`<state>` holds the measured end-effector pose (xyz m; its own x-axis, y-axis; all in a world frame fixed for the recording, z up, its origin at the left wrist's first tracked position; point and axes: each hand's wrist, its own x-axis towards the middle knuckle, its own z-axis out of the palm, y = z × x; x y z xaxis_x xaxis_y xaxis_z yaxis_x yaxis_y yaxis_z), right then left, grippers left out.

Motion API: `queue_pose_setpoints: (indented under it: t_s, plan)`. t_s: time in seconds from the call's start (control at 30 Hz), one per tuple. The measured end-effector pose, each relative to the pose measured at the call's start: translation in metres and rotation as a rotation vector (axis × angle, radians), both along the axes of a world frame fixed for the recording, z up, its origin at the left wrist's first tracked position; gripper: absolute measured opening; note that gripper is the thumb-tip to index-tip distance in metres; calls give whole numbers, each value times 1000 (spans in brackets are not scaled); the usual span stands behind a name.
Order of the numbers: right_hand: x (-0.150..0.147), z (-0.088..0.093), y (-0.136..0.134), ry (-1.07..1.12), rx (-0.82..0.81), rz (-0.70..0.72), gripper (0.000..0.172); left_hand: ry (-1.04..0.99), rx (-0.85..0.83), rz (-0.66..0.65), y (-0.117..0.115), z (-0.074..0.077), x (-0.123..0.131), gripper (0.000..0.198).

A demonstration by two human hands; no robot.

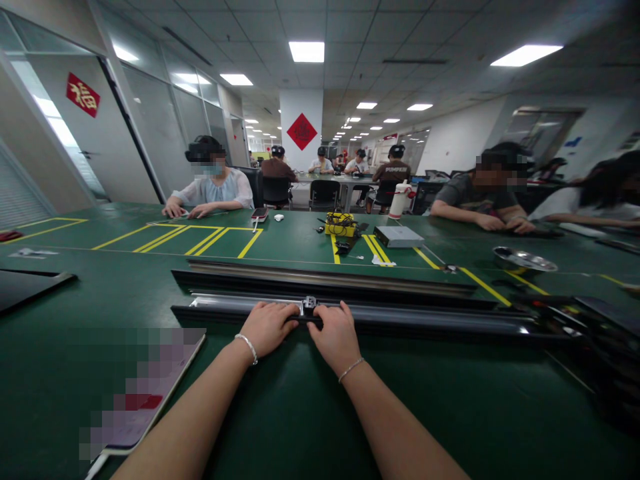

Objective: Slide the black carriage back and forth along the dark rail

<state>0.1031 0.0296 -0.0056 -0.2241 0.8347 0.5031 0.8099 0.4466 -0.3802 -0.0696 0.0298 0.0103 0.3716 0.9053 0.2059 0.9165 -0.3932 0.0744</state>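
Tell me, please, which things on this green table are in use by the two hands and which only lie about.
In hand: left hand and right hand, both resting on the near rail; small black piece on that rail, between the hands.
Lying about: far rail, tablet, yellow box, grey box, metal bowl, white bottle.

Readable: "PUMPKIN" in white caps on the back of a dark shirt (396,171), on a person seated at the far table. Red sign (83,95) on the glass wall, left side: gold character 福. Red diamond sign (302,131) on the white pillar (295,107): dark character, too small to read. Tablet (145,393) screen, near left: blurred, unreadable.
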Motion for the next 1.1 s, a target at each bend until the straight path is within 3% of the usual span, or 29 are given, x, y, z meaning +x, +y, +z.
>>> queue_pose_setpoints:
  t_s: [1.1]
  plan:
    - [1, 5, -1, -51, -41, -90, 10, 16, 9, -20, -1, 1, 0, 24]
